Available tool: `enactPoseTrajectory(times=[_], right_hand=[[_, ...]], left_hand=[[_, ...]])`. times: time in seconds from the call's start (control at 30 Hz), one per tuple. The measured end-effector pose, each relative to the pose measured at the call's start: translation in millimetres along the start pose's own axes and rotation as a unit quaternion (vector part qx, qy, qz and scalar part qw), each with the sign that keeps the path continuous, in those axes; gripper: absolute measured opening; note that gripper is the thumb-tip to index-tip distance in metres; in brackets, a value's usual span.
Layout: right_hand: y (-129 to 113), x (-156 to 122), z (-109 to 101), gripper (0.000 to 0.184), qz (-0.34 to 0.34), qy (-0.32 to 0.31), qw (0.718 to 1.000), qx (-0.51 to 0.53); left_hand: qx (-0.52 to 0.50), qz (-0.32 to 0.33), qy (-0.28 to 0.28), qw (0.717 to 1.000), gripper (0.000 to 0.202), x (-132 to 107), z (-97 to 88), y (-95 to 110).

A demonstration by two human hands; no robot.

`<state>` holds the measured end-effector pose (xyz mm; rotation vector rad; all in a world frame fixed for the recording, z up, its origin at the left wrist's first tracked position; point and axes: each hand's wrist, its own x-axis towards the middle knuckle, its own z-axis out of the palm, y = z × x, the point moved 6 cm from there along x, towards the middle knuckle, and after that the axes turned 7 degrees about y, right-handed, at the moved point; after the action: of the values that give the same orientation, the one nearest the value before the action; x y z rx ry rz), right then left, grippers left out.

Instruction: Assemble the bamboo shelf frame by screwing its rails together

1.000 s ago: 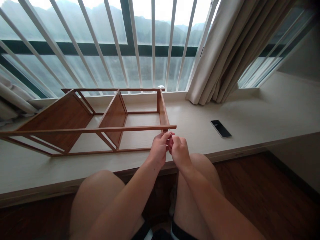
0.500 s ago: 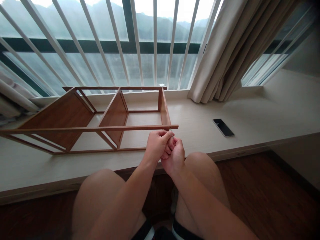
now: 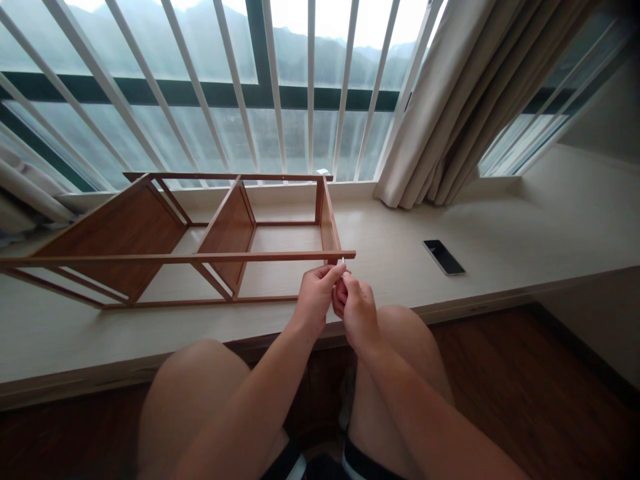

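A brown wooden shelf frame [image 3: 270, 255] lies on its side on the pale window ledge. Just below its near right corner, a thin silvery metal rod [image 3: 343, 261] points up to the rail; its kind is too small to make out. My left hand [image 3: 314, 297] pinches it between thumb and forefinger. My right hand [image 3: 359, 308] is closed right beside the left one, fingertips pressed together close to the rod's lower end. Whatever sits inside the right fingers is hidden.
A dark phone [image 3: 444, 257] lies on the ledge [image 3: 400, 267] to the right. White bars [image 3: 311, 87] stand before the window, with a beige curtain [image 3: 425, 127] beside them. A small white object [image 3: 323, 171] is behind the frame. My knees are against the ledge's front edge.
My right hand has turned so its back faces up more, and has shifted slightly right, its fingers less tucked against my left hand. The shelf frame stays in place.
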<state>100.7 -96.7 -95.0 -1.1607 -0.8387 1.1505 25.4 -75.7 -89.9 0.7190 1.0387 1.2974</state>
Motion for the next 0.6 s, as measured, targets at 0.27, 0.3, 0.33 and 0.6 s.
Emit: enactPoseTrajectory(times=[0.27,0.3,0.33,0.6], right_hand=[[-38,5,-11,0.050,-0.195,-0.025,0.818,-0.541],[-42,4,-10,0.050,-0.207,-0.021,0.784,-0.584],[-46,2,-9,0.051,-0.219,-0.020,0.754,-0.618],[-62,-2,-3,0.057,-0.251,-0.044,0.658,-0.709]], left_hand=[[-0.101,-0.015,0.002,0.995,0.031,1,2.8,-14],[-0.109,-0.014,0.001,0.994,0.029,1,3.1,-14],[-0.117,-0.013,0.001,0.993,0.028,2,3.2,-15],[-0.176,-0.044,-0.012,0.983,0.026,7,5.2,-17]])
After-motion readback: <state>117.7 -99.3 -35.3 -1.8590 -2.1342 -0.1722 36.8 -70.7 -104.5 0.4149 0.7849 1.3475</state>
